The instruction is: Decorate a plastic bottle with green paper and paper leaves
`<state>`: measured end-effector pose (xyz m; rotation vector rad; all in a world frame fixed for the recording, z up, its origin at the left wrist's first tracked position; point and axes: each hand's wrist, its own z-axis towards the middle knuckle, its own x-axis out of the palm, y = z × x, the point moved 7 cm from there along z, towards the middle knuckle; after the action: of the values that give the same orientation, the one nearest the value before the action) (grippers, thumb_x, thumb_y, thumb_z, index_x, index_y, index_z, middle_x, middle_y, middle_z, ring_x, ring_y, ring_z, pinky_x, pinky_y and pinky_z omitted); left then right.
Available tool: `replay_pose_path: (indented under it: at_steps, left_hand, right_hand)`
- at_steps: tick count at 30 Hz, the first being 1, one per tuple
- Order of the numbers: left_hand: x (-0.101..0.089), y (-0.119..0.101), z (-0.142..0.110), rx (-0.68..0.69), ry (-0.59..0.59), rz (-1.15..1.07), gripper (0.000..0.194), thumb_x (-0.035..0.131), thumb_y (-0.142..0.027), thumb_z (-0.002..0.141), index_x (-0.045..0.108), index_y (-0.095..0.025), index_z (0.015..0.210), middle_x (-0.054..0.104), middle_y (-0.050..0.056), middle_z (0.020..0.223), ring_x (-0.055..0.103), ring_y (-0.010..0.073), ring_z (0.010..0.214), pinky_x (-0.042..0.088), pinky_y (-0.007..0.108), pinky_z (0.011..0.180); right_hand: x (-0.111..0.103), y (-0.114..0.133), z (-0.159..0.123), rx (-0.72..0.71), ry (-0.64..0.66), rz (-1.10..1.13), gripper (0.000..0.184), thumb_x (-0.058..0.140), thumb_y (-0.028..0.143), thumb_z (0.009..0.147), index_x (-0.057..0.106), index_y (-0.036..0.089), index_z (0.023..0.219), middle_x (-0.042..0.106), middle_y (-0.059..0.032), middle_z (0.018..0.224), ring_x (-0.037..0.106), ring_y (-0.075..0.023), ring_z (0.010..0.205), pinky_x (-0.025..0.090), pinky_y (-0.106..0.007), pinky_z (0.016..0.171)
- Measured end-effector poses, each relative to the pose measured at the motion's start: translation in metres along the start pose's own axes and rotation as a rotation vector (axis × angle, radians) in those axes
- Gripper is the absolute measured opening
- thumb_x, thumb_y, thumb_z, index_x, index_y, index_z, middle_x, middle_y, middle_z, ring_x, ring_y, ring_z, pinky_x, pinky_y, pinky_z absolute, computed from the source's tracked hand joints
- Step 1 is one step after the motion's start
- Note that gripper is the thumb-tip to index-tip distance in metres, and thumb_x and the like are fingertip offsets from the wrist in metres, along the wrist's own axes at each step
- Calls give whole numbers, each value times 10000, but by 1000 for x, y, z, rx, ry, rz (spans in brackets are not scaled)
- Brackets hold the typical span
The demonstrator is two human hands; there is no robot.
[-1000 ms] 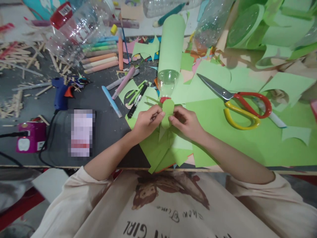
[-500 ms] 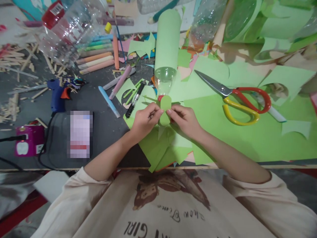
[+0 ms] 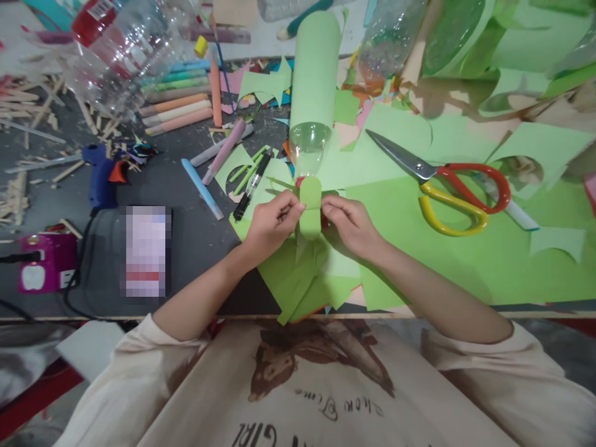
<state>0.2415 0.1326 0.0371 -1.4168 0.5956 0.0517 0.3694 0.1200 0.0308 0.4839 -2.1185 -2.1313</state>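
Note:
Between my two hands is a small green paper strip (image 3: 310, 194) with rounded ends and a crease across its middle. My left hand (image 3: 275, 222) pinches its left edge at the crease, thumb against fingers. My right hand (image 3: 349, 225) is at the strip's right edge, its fingers curled together; the fingertips are partly hidden. Just beyond lies a clear plastic bottle (image 3: 310, 149) wrapped in pale green paper (image 3: 316, 68), its neck toward me. Something red shows at the neck and beside my right fingers. A black pen (image 3: 252, 186) lies left of my left hand.
Scissors (image 3: 433, 177) with red and yellow handles lie at right on green paper sheets (image 3: 465, 267). At left are a blue glue gun (image 3: 101, 177), a phone (image 3: 145, 251), a purple power adapter (image 3: 47, 264) and several coloured sticks (image 3: 179, 115). Plastic bottles (image 3: 125, 56) stand behind.
My right thumb has moved off the front of the strip to its right edge. My left hand keeps its pinch. The view has shifted slightly.

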Motion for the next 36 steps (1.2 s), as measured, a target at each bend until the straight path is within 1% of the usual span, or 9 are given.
replay_pose_path:
  at_steps: [2, 6, 11, 15, 22, 24, 26, 30, 36]
  left_hand:
    - [0, 1, 0, 0, 7, -3, 275, 488, -320, 902, 413, -213, 660, 438, -81, 457, 394, 79, 417, 330, 207, 476]
    - [0, 0, -1, 12, 10, 20, 295, 480, -349, 902, 419, -210, 649, 443, -71, 478, 402, 79, 445, 329, 214, 489]
    - [3, 0, -1, 15, 61, 2, 281, 472, -349, 901, 394, -216, 667, 450, -68, 488, 418, 85, 448, 328, 216, 481]
    - [4, 2, -1, -23, 75, 41, 240, 468, -287, 886, 399, -214, 668, 439, -76, 476, 403, 80, 436, 316, 210, 480]
    - [4, 1, -2, -29, 56, 68, 254, 463, -317, 894, 401, -216, 669, 430, -70, 484, 391, 86, 445, 309, 215, 482]
    - [3, 2, -1, -38, 43, 55, 254, 467, -318, 892, 397, -216, 670, 417, -73, 488, 390, 82, 448, 310, 212, 487]
    - [2, 3, -1, -37, 35, 44, 249, 475, -309, 888, 393, -215, 672, 405, -77, 491, 389, 78, 448, 307, 210, 488]
    - [3, 1, -1, -18, 40, 65, 234, 492, -268, 876, 387, -215, 673, 412, -80, 492, 402, 78, 449, 299, 209, 485]
    - [4, -1, -1, -18, 41, 105, 229, 481, -249, 877, 385, -214, 672, 422, -80, 484, 400, 80, 441, 302, 212, 490]
  right_hand:
    - [-1, 1, 0, -3, -4, 29, 410, 483, 507, 921, 482, 213, 635, 498, 33, 557, 462, -117, 531, 361, -269, 531]
    - [0, 0, 1, 25, 1, 28, 441, 598, 569, 840, 448, 215, 624, 462, 58, 516, 411, -95, 473, 323, -255, 485]
    - [2, -3, 1, 42, 42, 0, 458, 550, 595, 861, 446, 215, 627, 509, 41, 531, 461, -105, 495, 354, -258, 499]
    - [2, -3, 1, 19, 52, -28, 433, 535, 554, 885, 456, 212, 632, 507, 40, 535, 463, -105, 500, 359, -257, 505]
    - [-1, -4, 1, 26, 58, -4, 293, 523, 373, 903, 498, 208, 663, 533, 36, 550, 491, -111, 510, 382, -251, 502]
    - [-1, -4, 1, 40, 60, 45, 296, 496, 392, 919, 524, 206, 690, 555, 29, 565, 520, -115, 523, 405, -253, 509]
    - [-1, -4, 0, 49, 58, 75, 329, 512, 460, 913, 532, 207, 705, 554, 30, 564, 522, -113, 513, 403, -251, 493]
    - [-1, -5, 1, 64, 42, 20, 413, 642, 545, 820, 460, 216, 651, 514, 53, 520, 488, -99, 465, 363, -243, 458]
    - [-1, -3, 1, 25, 35, -48, 375, 557, 525, 884, 473, 217, 686, 509, 62, 495, 466, -95, 449, 375, -255, 486]
